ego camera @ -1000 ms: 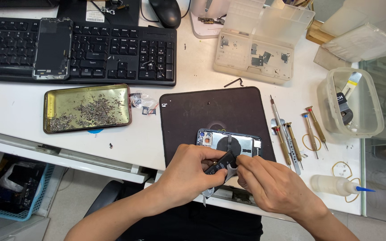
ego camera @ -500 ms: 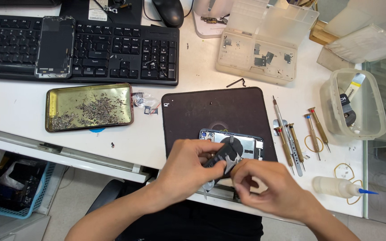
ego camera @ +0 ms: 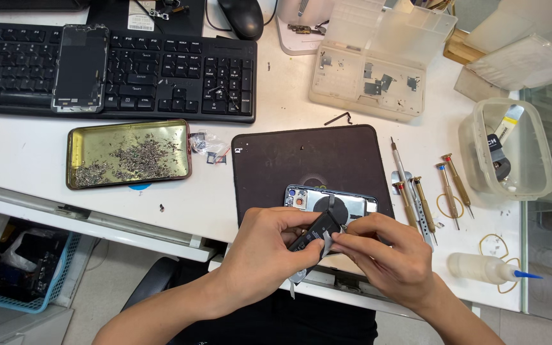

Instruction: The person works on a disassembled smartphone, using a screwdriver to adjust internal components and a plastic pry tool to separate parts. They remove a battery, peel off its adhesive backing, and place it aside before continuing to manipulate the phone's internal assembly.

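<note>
Head view: white desk [ego camera: 27, 160], dark mat [ego camera: 308, 160].

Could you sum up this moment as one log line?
left hand: holds black part | right hand: pinches it | below: opened phone | surface: dark mat

Since the earlier pictures we see our right hand [ego camera: 388, 255] shift: a second ago it lay lower right of the opened phone [ego camera: 331, 206], half a second ago it sat lower still, and now it has come up and leftward at the lower centre of the frame, its fingertips [ego camera: 343, 233] meeting the black part [ego camera: 314, 231] that our left hand [ego camera: 269, 252] has lifted slightly off the phone and tilted.
</note>
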